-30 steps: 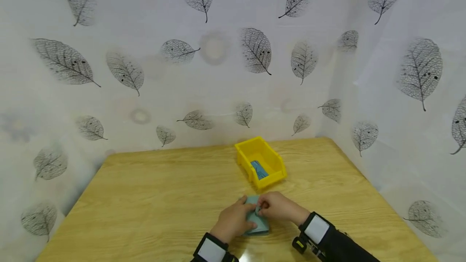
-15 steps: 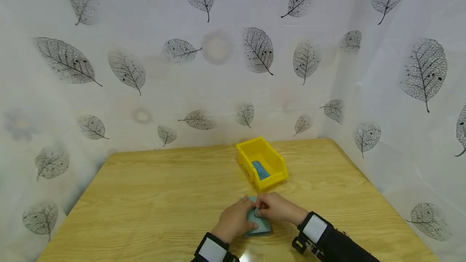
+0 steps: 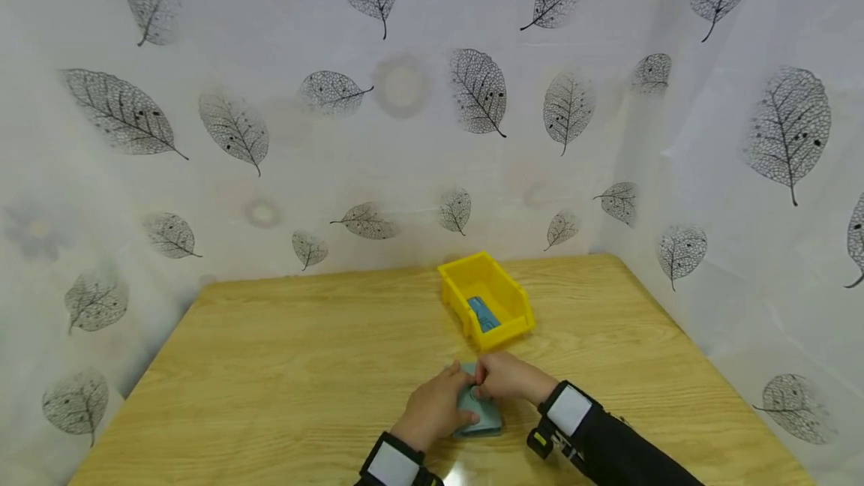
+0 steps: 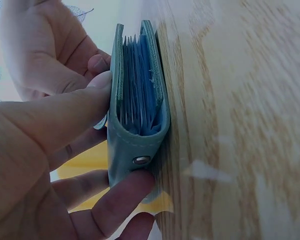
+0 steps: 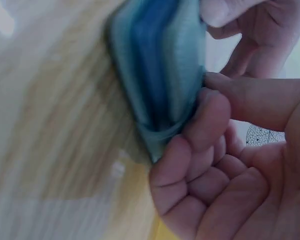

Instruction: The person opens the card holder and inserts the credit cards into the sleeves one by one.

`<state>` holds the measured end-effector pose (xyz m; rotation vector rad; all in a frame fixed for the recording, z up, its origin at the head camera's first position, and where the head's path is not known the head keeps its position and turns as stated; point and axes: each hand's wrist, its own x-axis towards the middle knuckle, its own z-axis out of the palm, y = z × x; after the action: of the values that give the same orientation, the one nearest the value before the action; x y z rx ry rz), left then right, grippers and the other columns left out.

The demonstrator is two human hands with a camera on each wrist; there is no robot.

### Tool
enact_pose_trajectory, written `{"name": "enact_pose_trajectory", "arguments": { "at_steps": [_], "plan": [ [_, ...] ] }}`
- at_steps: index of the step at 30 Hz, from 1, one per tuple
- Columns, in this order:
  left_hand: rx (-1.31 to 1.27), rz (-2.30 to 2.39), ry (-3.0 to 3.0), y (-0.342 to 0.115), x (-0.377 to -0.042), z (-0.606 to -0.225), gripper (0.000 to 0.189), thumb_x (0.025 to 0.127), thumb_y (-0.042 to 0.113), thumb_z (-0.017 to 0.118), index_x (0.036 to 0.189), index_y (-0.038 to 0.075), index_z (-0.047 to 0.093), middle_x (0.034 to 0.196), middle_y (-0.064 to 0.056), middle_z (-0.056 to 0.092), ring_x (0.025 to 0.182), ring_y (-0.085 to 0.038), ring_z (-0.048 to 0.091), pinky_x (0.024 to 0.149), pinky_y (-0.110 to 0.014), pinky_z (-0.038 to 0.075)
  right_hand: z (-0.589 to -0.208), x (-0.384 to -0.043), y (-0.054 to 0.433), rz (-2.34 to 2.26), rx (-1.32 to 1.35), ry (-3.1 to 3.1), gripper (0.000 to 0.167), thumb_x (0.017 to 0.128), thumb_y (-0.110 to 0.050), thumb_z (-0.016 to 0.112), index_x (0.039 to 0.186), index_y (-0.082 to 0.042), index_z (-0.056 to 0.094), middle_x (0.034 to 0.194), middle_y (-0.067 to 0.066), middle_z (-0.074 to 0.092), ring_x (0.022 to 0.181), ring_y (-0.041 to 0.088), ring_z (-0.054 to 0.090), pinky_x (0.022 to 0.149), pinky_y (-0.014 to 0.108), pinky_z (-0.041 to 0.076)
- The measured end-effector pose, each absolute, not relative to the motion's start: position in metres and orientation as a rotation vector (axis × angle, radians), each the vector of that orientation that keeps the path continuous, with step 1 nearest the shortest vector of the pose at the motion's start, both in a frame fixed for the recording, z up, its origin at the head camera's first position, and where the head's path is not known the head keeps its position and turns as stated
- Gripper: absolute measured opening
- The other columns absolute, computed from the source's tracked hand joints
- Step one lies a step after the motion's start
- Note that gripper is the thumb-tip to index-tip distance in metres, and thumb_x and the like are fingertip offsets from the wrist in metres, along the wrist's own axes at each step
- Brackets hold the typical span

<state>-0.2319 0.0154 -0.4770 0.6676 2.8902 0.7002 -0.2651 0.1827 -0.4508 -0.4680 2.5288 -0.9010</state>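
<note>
A pale teal card holder point(image 3: 484, 420) lies on the table between both hands. In the left wrist view, thin blue leaves show edge-on inside its folded cover point(image 4: 132, 150), beside a metal rivet point(image 4: 141, 160). My left hand point(image 3: 435, 407) grips the holder, thumb on the upper cover and fingertips at the spine. With thumb and curled index finger, my right hand point(image 3: 509, 377) pinches the small closing strap point(image 5: 204, 82) at the cover's edge. The strap is mostly hidden by those fingers.
Behind the hands stands a yellow bin point(image 3: 506, 295) with a flat blue item point(image 3: 482, 313) inside. The wooden table point(image 3: 290, 366) meets a white leaf-printed curtain point(image 3: 405, 156) at the back and sides.
My right wrist has shifted slightly up and to the left, its fingers staying at the strap. The left hand and the card holder have kept their place.
</note>
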Motion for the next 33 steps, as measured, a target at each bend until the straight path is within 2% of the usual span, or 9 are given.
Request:
{"name": "enact_pose_trajectory", "arguments": {
  "at_steps": [4,10,19,26,33],
  "plan": [
    [0.685,0.708,2.907,0.014,-0.231,-0.479,0.054,0.075,0.035,0.083,0.123,0.020,0.066,0.140,-0.015,0.053,0.120,-0.032,0.057,0.082,-0.043,0.053,-0.444,-0.273,0.178,-0.808,-0.363,2.473,0.014,0.081,-0.003,0.071,0.074,-0.006,0.060,0.065,0.001,0.059,0.054,0.013,0.055,0.051,0.027,0.048],
    [0.713,0.775,2.892,0.014,-0.229,-0.481,0.053,0.075,0.034,0.083,0.124,0.019,0.067,0.139,-0.017,0.053,0.118,-0.033,0.058,0.083,-0.042,0.053,-0.438,-0.284,0.175,-0.644,-0.220,2.409,0.025,0.083,-0.011,0.075,0.062,-0.005,0.062,0.055,0.002,0.057,0.049,0.013,0.058,0.052,0.030,0.054],
    [0.707,0.778,2.880,0.012,-0.230,-0.477,0.050,0.075,0.032,0.083,0.120,0.016,0.068,0.139,-0.017,0.053,0.118,-0.033,0.058,0.084,-0.042,0.053,-0.435,-0.297,0.165,-0.611,-0.115,2.317,0.018,0.082,-0.010,0.076,0.069,0.000,0.069,0.058,0.009,0.063,0.050,0.020,0.061,0.056,0.037,0.057],
    [0.725,0.769,2.902,0.013,-0.229,-0.477,0.050,0.074,0.034,0.083,0.119,0.016,0.068,0.138,-0.017,0.054,0.116,-0.034,0.060,0.080,-0.042,0.053,-0.432,-0.301,0.164,-0.553,-0.118,2.271,0.013,0.083,-0.010,0.076,0.075,-0.002,0.069,0.057,0.006,0.062,0.050,0.017,0.062,0.054,0.031,0.056],
    [0.711,0.799,2.875,0.013,-0.230,-0.478,0.052,0.075,0.034,0.083,0.121,0.016,0.067,0.139,-0.018,0.053,0.116,-0.035,0.060,0.081,-0.043,0.054,-0.428,-0.311,0.151,-0.204,-0.191,2.311,0.014,0.083,-0.018,0.078,0.076,-0.007,0.073,0.064,0.007,0.068,0.059,0.017,0.065,0.062,0.030,0.055]
  ]
}}
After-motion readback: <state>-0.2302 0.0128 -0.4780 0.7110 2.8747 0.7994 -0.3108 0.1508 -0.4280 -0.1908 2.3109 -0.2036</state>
